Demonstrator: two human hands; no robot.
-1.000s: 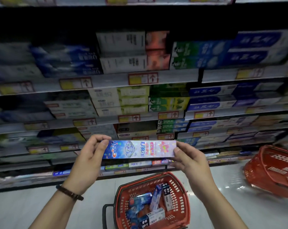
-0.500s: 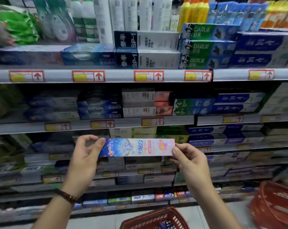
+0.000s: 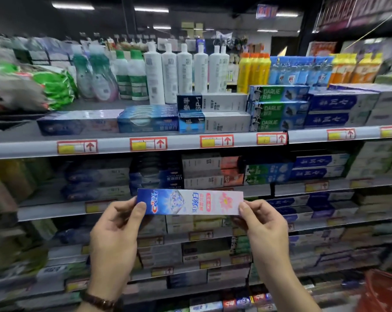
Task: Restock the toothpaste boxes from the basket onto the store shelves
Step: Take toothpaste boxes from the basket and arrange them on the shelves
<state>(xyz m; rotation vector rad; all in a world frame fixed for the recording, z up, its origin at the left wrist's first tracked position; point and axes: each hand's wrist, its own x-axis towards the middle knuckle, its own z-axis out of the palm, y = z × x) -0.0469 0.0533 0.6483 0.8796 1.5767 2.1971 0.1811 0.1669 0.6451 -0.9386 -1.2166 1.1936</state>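
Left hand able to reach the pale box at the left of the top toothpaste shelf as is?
Likely yes, once freed: left hand pinches one end of the Crest box, right hand the other. The pale box lies at the shelf front with nothing on or before it.

red basket [image 3: 384,291] cut off, lower shelves [image 3: 213,264] blurred

One Crest box [image 3: 190,202] was pinched between two hands: one left hand [image 3: 114,233], one right hand [image 3: 267,230]. Well above the fingers [image 3: 141,208], the top shelf rail [image 3: 114,146] showed six red-framed price tags [image 3: 148,144]. Above that stood six white bottles [image 3: 169,75], two stacked SP-1 boxes [image 3: 213,103], three stacked Darlie boxes [image 3: 278,108] and two stacked blue boxes [image 3: 332,102]. Below the left fingers was one bracelet [image 3: 98,301]; low and right of the right fingers, one red basket [image 3: 384,291].
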